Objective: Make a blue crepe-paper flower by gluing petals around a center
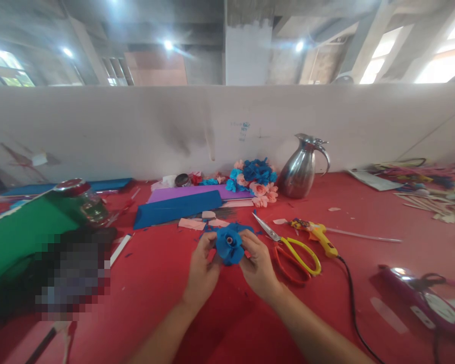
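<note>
A blue paper flower (227,248) with layered petals and a small round centre is held up between my two hands, above the red table. My left hand (206,260) pinches its left side. On the opposite side, my right hand (258,259) has its thumb and fingers closed on the petals. Blue paper scraps lie just behind the flower, partly hidden by it. Right of my right hand rest scissors (284,242) with one yellow and one red handle, blades pointing away. A yellow glue gun (320,237) with a clear glue stick lies beyond them.
Paper flowers (256,177) in blue and pink are heaped near the white wall, beside a steel jug (301,169). Blue paper (178,208) lies ahead. Left are a glass jar (93,205) and green paper (30,232). A purple device (426,298) and a black cord (352,298) lie right.
</note>
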Tool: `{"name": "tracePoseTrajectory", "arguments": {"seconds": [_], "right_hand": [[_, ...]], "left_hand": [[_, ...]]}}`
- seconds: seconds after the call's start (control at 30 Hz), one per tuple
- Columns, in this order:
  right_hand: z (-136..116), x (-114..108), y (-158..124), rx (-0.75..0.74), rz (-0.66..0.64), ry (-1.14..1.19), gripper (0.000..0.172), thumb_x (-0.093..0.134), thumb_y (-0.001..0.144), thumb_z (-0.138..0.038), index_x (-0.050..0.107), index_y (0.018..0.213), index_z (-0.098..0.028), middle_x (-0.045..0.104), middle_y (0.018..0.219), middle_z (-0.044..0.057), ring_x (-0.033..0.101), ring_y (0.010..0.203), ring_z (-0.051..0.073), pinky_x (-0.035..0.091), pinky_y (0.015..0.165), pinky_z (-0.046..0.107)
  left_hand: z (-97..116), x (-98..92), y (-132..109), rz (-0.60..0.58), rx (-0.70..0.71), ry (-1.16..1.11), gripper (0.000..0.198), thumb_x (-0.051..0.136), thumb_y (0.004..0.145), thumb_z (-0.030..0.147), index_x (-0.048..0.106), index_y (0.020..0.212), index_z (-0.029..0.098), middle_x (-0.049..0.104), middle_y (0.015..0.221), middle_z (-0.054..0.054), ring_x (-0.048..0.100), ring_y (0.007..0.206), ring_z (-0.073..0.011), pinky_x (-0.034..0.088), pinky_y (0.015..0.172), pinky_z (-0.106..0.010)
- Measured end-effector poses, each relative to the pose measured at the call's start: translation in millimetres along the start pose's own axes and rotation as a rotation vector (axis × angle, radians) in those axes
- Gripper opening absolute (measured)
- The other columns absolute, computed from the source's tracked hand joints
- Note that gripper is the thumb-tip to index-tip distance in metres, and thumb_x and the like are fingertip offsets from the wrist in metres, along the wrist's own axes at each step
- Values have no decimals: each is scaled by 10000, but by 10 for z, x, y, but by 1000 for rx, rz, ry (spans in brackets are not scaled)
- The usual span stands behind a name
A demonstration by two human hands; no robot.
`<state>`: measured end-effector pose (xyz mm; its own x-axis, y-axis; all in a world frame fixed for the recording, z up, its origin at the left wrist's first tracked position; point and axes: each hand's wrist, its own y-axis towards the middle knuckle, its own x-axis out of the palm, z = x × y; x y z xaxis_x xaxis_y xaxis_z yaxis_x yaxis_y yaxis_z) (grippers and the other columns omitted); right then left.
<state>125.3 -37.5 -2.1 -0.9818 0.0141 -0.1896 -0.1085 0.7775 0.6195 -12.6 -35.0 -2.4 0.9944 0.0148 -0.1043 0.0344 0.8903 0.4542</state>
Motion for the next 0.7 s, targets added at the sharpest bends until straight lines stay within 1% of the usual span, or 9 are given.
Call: {"name": "tracePoseTrajectory", "arguments": {"seconds": [0.07, 0.13, 0.2, 0.27, 0.37, 0.43, 0.57, 0.7], "right_hand": [[-6, 3, -1, -4, -9, 1, 198, 460, 842, -119, 555, 691, -206, 560, 780, 36, 548, 749, 167, 441, 678, 273], [-14, 6, -1, -4, -17, 4, 197, 457, 837, -118, 557, 693, -208, 564, 781, 37, 551, 757, 170, 441, 678, 273], [-17, 10, 1, 9, -11, 8, 208, 455, 839, -124, 555, 678, -208, 559, 768, 35, 554, 765, 173, 443, 690, 276], [-13, 12, 4, 27, 14, 15, 217, 463, 847, -139, 556, 664, -207, 549, 750, 31, 553, 760, 172, 443, 697, 277], [4, 13, 11, 55, 53, 37, 203, 489, 848, -155, 576, 672, -207, 550, 740, 24, 545, 748, 168, 440, 690, 269], [13, 11, 15, 70, 64, 55, 190, 501, 846, -157, 595, 689, -209, 560, 750, 23, 544, 753, 167, 438, 690, 265], [18, 9, 20, 67, 67, 82, 188, 514, 848, -158, 615, 699, -211, 562, 760, 19, 541, 752, 163, 429, 695, 260], [22, 10, 19, 74, 82, 81, 179, 523, 836, -144, 620, 702, -210, 546, 749, 15, 538, 747, 161, 421, 680, 255]], "left_hand": [[-3, -8, -15, 45, -17, 4, 162, 591, 758, 135, 568, 904, 200, 629, 882, -22, 590, 822, -162, 479, 770, -284], [0, -12, -20, 82, -18, 9, 150, 600, 752, 136, 561, 880, 203, 624, 870, -17, 589, 827, -161, 473, 784, -283], [5, -10, -11, 91, -18, 11, 141, 610, 740, 141, 572, 859, 205, 628, 855, -12, 588, 827, -163, 470, 784, -279], [4, -4, 6, 47, -38, 16, 119, 613, 736, 161, 604, 847, 204, 636, 823, -7, 587, 806, -167, 475, 760, -277], [-16, 5, 26, -72, -89, 26, 74, 600, 756, 202, 657, 803, 197, 631, 725, 1, 579, 740, -167, 483, 707, -273], [-33, 10, 33, -116, -117, 18, 83, 597, 769, 217, 677, 771, 193, 630, 689, 6, 574, 703, -160, 486, 695, -271], [-40, 21, 42, -138, -155, -59, 108, 617, 783, 267, 694, 812, 198, 670, 758, -5, 594, 745, -164, 500, 717, -278], [-17, 32, 53, -154, -177, -85, 149, 616, 797, 319, 696, 805, 193, 679, 772, -17, 597, 742, -167, 506, 736, -298]]}}
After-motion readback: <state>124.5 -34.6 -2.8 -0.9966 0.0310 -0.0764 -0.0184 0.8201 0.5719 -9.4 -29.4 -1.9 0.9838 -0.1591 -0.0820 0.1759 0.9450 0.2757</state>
